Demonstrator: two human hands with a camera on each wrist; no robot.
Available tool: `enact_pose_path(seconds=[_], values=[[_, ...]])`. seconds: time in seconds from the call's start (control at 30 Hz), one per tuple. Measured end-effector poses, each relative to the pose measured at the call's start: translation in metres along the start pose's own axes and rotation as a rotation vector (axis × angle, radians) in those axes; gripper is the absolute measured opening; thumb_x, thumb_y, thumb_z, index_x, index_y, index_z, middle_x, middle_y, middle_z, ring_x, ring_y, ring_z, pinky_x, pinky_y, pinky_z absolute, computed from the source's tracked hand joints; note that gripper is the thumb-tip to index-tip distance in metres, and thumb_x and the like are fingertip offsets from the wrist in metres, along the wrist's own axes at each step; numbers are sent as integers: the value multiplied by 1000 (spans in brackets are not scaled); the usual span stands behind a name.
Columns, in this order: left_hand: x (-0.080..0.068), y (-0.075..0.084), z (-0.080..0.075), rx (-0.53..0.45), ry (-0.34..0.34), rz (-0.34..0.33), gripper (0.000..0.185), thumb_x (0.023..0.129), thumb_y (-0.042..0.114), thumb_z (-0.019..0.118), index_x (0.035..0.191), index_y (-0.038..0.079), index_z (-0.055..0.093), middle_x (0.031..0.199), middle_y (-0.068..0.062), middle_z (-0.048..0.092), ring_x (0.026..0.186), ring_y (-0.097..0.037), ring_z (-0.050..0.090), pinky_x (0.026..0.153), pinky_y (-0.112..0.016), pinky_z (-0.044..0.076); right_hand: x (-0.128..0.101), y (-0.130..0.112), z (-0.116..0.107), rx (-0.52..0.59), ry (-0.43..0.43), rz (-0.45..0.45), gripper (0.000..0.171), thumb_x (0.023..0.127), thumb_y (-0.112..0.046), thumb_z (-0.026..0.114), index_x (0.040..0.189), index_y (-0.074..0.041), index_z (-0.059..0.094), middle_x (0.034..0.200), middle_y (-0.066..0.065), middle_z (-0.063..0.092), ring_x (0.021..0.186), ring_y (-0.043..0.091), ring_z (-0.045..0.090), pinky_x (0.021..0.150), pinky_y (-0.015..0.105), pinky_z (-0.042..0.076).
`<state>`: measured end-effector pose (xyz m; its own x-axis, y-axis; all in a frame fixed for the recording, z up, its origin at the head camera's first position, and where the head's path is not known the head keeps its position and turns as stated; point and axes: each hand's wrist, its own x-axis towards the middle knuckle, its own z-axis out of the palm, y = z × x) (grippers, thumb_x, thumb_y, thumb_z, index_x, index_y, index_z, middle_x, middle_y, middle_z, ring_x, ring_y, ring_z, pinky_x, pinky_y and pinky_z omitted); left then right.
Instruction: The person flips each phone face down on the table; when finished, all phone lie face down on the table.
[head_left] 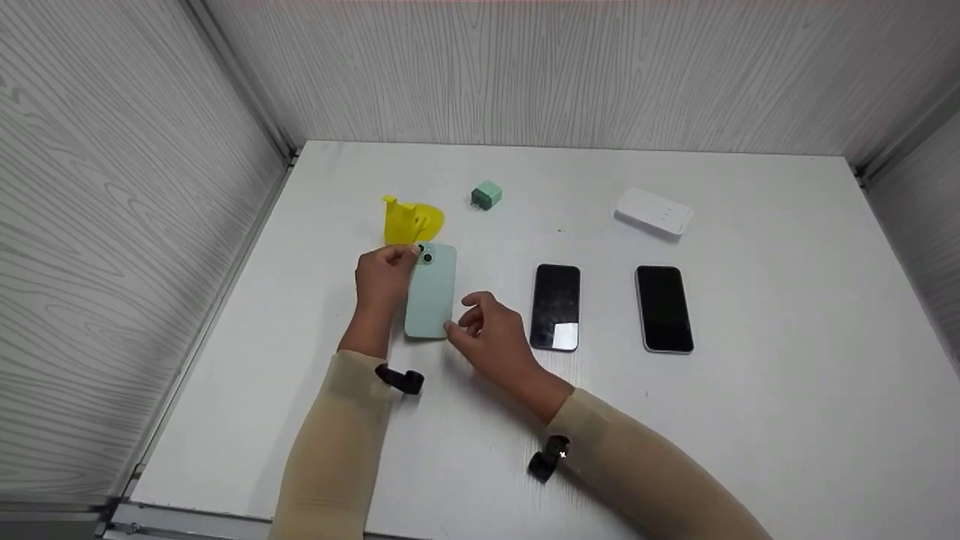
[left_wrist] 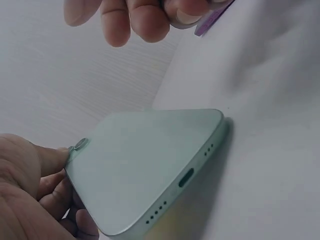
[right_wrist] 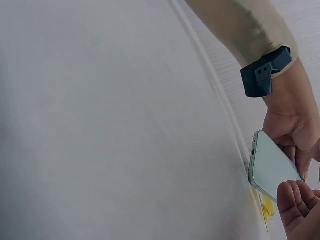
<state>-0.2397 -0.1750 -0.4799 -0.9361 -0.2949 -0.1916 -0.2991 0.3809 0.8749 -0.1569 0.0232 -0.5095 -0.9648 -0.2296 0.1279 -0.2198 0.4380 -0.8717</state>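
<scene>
A mint-green phone (head_left: 432,296) is tilted, its back with the camera lenses facing up. My left hand (head_left: 384,279) pinches it by the upper left edge beside the lenses; in the left wrist view the phone's charging port (left_wrist: 186,177) faces the camera. My right hand (head_left: 491,334) hovers by the phone's lower right corner with fingers loosely bent. The left wrist view has a gap between those fingers (left_wrist: 150,22) and the phone. Just beyond the phone's camera end stands a yellow phone stand (head_left: 401,223).
Two phones with dark screens lie to the right, a nearer phone (head_left: 556,307) and a farther phone (head_left: 664,309). A green charger plug (head_left: 487,195) and a white power bank (head_left: 654,212) lie toward the back of the white table (head_left: 787,375). Wood-grain panels (head_left: 562,75) enclose it.
</scene>
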Motion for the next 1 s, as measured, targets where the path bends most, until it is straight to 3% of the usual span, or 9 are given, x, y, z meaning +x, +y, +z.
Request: enact_pose_path(seconds=[0.13,0.23,0.5,0.8,1.0], values=[[3,-7,-1,-90,-10,-27,39,110,36,67,137,9,77,139,-10,73,127,-24,61,116,-40,50,-1,0,0,5,-10,11,46,101,-27,78,134,0,63,100,4,77,86,13,66,75,29,55],[5,-10,-1,-136,-10,-33,37,110,33,67,135,7,77,135,-11,73,122,-24,59,114,-39,50,-1,0,-1,0,-18,13,46,101,-28,77,135,0,63,100,3,77,86,13,65,75,29,55],[4,-11,0,-165,-26,-65,38,110,36,68,135,10,77,133,-7,71,118,-21,56,109,-34,50,-1,-1,-1,-15,-55,37,47,100,-28,77,135,-1,63,106,4,77,90,15,66,80,33,57],[1,-12,-3,-215,-61,-62,35,110,36,67,135,13,78,128,-5,70,118,-22,55,110,-34,49,7,-6,3,-120,-92,91,55,101,-25,81,146,0,60,123,9,78,91,17,68,80,33,58],[0,-19,-2,-288,-91,-51,34,110,35,68,135,15,79,119,-2,70,114,-20,55,105,-33,47,14,-5,6,-166,-112,138,56,100,-22,82,146,1,60,125,11,78,97,21,68,91,39,59]])
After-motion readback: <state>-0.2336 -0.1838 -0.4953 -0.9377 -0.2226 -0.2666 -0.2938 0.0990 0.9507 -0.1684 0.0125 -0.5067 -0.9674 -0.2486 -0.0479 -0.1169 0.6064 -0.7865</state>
